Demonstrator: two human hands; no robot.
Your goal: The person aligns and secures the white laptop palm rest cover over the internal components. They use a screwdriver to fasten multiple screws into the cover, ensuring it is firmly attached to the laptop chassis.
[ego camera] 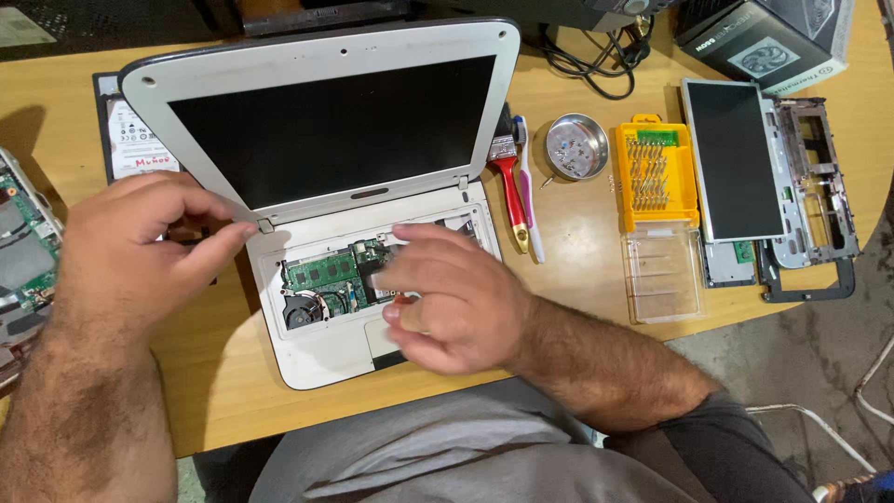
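Note:
A small white laptop lies open on the wooden table, its keyboard removed so the green circuit board and a round fan show. My left hand rests at the laptop's left hinge, fingers pinched against the corner of the dark screen. My right hand hovers blurred over the right half of the open base, fingers curled around a small red-tipped tool that is mostly hidden.
Right of the laptop lie a red-handled brush, a round metal dish, a yellow screwdriver-bit case with clear lid, and a dismantled screen panel with frame. A hard drive sits behind left; another opened device at far left.

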